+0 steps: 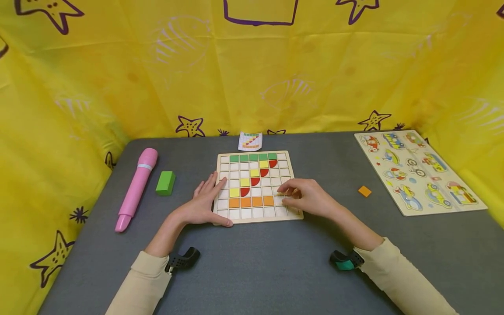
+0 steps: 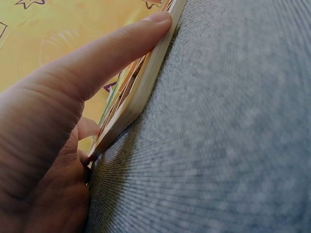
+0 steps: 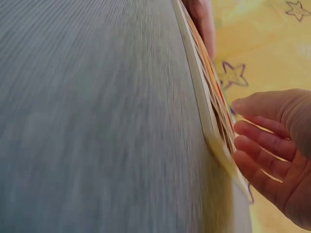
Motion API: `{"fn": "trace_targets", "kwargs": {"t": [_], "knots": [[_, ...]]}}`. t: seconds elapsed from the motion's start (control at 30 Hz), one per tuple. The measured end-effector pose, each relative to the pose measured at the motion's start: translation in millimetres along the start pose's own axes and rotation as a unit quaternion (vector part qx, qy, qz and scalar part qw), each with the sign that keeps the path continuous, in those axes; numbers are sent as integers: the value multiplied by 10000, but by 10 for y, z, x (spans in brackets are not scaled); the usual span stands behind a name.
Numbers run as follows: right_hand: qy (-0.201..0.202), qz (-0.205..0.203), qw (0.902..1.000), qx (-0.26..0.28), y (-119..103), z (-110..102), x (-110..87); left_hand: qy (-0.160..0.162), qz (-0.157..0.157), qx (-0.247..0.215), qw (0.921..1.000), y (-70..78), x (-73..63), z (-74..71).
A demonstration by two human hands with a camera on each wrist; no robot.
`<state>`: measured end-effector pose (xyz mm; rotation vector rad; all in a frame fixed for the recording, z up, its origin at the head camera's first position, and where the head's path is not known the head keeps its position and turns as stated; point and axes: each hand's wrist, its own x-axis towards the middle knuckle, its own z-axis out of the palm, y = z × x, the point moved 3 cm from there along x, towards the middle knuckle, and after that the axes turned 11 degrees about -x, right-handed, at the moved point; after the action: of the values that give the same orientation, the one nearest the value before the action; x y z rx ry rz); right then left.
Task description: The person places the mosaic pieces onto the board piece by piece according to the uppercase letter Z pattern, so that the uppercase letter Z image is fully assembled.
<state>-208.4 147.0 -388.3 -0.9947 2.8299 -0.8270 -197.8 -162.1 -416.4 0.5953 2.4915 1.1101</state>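
A wooden grid board (image 1: pixel 257 213) lies in front of me with coloured tiles in its cells. Green squares (image 1: pixel 253 157) fill part of its top row. Yellow squares (image 1: pixel 244 182) and red quarter-circles (image 1: pixel 255 181) step diagonally across the middle, above a row of orange squares (image 1: pixel 251 201). My left hand (image 1: pixel 198 208) rests at the board's left side, fingers spread along it; in the left wrist view its thumb (image 2: pixel 121 41) touches the front edge. Over the board's right part, my right hand (image 1: pixel 309 197) hovers with bent fingers and thumb apart, no tile visible between them.
Behind the board lies a small pattern card (image 1: pixel 250 141). A loose orange tile (image 1: pixel 365 191) is to the right, near a picture puzzle board (image 1: pixel 425 211). To the left are a green block (image 1: pixel 166 183) and a pink toy microphone (image 1: pixel 135 188). Yellow cloth (image 1: pixel 252 65) hangs behind the table.
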Motion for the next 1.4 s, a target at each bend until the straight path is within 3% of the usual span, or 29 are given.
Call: {"fn": "trace_targets", "kwargs": {"t": [0.47,0.87,1.13,1.4], "knots": [[668,836,9930,-508,527,-369,-570,5,-34,52,10000,10,-6,3],[1271,995,9780,-1324,797,-671,-963,10,-25,60,10000,10,-7,4],[1104,1498,9715,-1467,976,-775,-1099,0,6,73,10000,10,-8,2],[1095,1549,9719,-1394,1040,-804,-1132,9,36,80,10000,11,-7,-3]]}}
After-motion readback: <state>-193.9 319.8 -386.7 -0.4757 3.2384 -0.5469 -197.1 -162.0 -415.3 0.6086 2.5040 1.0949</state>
